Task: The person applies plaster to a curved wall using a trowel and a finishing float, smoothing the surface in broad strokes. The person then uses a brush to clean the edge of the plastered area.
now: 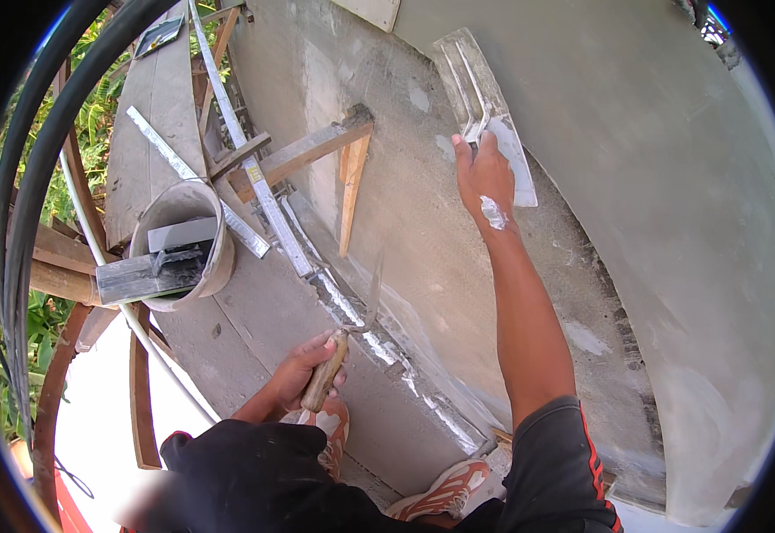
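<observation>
My right hand (487,178) is wrapped round the handle of a rectangular plastering trowel (519,169), which is held up at the wall (636,151). I cannot tell if its blade touches the surface. White paste is smeared on my right wrist. Lower and to the left, my left hand (303,366) grips a pointing trowel by its wooden handle (323,380). The thin blade is seen nearly edge-on, pointing away over the ledge. Smooth grey plaster covers the wall's right part, while a rougher, stained band (441,266) lies left of it.
A plastic bucket (226,266) with dark-handled floats (123,281) across its top stands on the planks (236,320) at left. Metal straightedges (274,218) lie beyond it. A wooden bracket (316,147) juts from the wall. Black cables (16,231) hang at far left.
</observation>
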### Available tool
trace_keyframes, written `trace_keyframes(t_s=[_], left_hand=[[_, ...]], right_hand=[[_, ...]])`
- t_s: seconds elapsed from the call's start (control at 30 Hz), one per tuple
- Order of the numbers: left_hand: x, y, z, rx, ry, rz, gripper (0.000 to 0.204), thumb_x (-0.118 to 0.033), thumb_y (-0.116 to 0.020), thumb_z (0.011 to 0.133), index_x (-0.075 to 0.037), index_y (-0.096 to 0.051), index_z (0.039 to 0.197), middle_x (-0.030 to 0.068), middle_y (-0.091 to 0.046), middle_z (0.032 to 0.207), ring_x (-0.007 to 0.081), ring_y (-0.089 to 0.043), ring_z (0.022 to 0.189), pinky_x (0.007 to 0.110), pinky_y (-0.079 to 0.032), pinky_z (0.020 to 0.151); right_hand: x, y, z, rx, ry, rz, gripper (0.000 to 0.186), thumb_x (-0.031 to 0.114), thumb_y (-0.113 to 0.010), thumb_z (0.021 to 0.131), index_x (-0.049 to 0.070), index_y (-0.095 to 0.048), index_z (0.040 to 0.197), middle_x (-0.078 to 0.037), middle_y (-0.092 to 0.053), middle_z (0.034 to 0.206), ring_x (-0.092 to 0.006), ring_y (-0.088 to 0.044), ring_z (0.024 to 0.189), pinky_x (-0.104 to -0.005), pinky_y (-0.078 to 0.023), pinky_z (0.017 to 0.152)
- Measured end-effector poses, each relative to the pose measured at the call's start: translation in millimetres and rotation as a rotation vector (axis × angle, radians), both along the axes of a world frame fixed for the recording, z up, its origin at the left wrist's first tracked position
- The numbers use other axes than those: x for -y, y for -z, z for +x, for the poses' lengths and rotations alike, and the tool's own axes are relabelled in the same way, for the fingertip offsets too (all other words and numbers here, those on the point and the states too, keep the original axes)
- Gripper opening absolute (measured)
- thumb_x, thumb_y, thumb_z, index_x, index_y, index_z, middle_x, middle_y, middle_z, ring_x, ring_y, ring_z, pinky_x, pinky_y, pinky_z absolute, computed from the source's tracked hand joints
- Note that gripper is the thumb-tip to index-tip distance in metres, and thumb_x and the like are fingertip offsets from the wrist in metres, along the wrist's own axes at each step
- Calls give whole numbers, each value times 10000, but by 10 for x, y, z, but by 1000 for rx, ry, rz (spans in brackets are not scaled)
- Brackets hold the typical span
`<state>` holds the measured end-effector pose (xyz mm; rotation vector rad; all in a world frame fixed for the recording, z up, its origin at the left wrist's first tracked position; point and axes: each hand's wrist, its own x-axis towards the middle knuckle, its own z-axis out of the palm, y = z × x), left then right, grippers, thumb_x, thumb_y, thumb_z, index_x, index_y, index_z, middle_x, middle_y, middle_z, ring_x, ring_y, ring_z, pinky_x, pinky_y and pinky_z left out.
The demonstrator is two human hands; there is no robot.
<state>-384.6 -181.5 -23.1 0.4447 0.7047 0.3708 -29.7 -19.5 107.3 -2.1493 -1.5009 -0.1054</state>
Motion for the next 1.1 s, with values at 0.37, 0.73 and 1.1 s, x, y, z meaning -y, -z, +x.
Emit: trace_keyframes(t_s=[0.37,0.73,1.1], left_hand=[[-135,85,-433,7,-136,-9,466,-346,-567,1106,-114,-466,1497,53,-593,1096,173,-642,808,288,-582,592],[-191,163,-519,4,-148,-20,505,-337,-559,1106,-107,-443,1540,69,-594,1094,177,-647,801,294,-585,580],[-174,94,-523,-19,-159,7,460,-347,-567,1097,-95,-473,1469,75,-593,1083,174,-641,783,287,-576,546]], right_hand=[[-1041,-1,-142,68,11,-17,440,409,-580,1071,-30,-603,1098,-313,-746,1009,-496,-729,1001,-567,-568,881],[-943,8,-91,104,66,258,471,424,-563,1082,-46,-585,1101,-298,-742,934,-509,-726,922,-565,-563,839],[-1004,132,-125,119,141,208,447,425,-587,1073,-22,-575,1072,-278,-743,903,-484,-738,908,-584,-569,811]])
